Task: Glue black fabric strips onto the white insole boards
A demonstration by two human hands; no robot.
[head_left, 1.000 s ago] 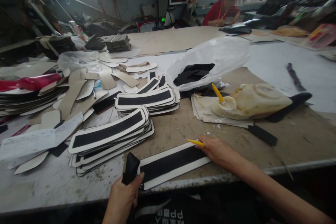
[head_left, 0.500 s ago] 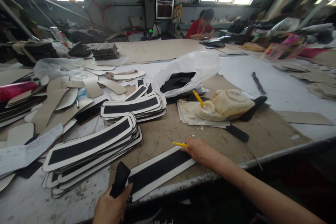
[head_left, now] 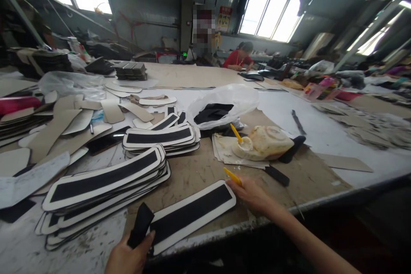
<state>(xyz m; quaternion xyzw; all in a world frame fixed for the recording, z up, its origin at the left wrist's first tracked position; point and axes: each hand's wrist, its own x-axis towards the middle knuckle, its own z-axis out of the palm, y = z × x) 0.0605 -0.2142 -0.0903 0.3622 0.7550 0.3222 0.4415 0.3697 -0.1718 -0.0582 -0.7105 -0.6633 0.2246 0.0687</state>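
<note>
A long white-bordered panel with a black strip along its middle (head_left: 192, 214) lies at the table's front edge. At its left end, my left hand (head_left: 128, 254) is closed on a folded black strip of material (head_left: 141, 220), with the thumb by the panel. My right hand (head_left: 252, 195) is at the panel's right end, fingers closed around a yellow spreader (head_left: 233, 176) that points up and left. Behind it lies a cut-open plastic bottle (head_left: 269, 142) with whitish paste at its mouth and a second yellow stick (head_left: 236, 132) standing in it.
Several similar panels are stacked (head_left: 105, 175) at the left, with another stack (head_left: 160, 137) behind. A plastic bag (head_left: 245, 98) holds black pieces. A black-handled tool (head_left: 278, 175) lies near the bottle. Across the table a person in red (head_left: 237, 59) sits bent over.
My right hand has lifted away from the panel's right end, uncovering it, and the yellow spreader has tilted upward. My left hand still holds the black strip. The camera view has tipped up.
</note>
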